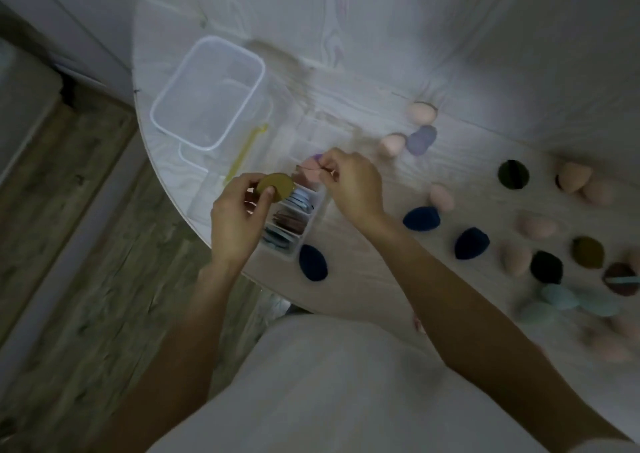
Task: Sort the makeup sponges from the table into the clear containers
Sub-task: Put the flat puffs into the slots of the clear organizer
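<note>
Table [398, 54]: a pale, wood-grained round top is filling most of the view, with its curved edge running down the left and wood-look flooring showing beyond it.
Person: a light-coloured top is showing at the bottom, and both bare forearms are reaching up and over the table edge.
Large clear container [207, 92]: it is sitting open near the table's left edge, well apart from the loose sponges, and looking empty as far as the blur lets anyone tell.
Divided clear organizer [294, 224]: it is lying just below the big tub, right under both hands, with flat puffs in blue, brown and pink tones standing in its slots.
Loose makeup sponges: they are lying scattered across the right of the table, with a navy sponge [312, 262] just beside the organizer's near end, two more navy ones further right, and pinks, a purple sponge [421, 140], blacks, olive and light blue ones beyond.
Left hand [239, 213]: its fingers are closing round an olive round puff [276, 186], holding it on edge just above the organizer's far compartments.
Right hand [353, 184]: its thumb and fingertips are pinching a pink sponge [309, 170] over the organizer's upper end, with a hint of purple showing just behind it.
</note>
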{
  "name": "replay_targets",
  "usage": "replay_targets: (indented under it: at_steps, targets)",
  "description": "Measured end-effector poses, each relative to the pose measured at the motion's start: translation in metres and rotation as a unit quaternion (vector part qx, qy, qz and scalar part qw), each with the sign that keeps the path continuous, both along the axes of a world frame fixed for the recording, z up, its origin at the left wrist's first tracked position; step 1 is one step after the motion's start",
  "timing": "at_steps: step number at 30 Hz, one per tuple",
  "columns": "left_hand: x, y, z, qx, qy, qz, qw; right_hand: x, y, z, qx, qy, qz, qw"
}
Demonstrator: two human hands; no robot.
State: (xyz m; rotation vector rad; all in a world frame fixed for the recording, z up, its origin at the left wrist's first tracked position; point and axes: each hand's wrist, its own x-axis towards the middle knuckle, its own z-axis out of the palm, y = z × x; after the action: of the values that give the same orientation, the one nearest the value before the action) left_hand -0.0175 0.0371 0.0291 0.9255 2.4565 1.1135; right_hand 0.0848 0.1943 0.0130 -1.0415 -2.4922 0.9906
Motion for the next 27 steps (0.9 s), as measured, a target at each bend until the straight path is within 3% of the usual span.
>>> replay_targets:
  at_steps: [4,8,11,15,21,27]
  targets:
    - [-0.008,0.008,-0.001,0.035,0.000,-0.015,0.999,-0.019,-0.008,-0.018,0.105,-0.125,0.034,0.986]
    - [-0.015,0.018,-0.007,0.055,0.005,-0.024,0.998,-0.024,-0.014,-0.021,0.093,-0.148,0.077,0.982]
    - [-0.017,0.028,-0.011,0.071,0.004,-0.037,0.997,-0.017,-0.009,-0.017,0.123,-0.102,0.094,0.983]
    - [-0.024,0.046,-0.013,0.083,-0.001,-0.041,0.996,-0.011,0.004,-0.015,0.166,-0.047,0.006,0.985]
    - [-0.031,0.072,-0.026,0.027,0.136,-0.118,0.983,-0.014,0.022,-0.022,0.231,-0.100,-0.028,0.967]
    - [-0.036,0.086,-0.035,-0.020,0.166,-0.184,0.968,-0.015,0.019,-0.035,0.205,-0.076,-0.052,0.974]
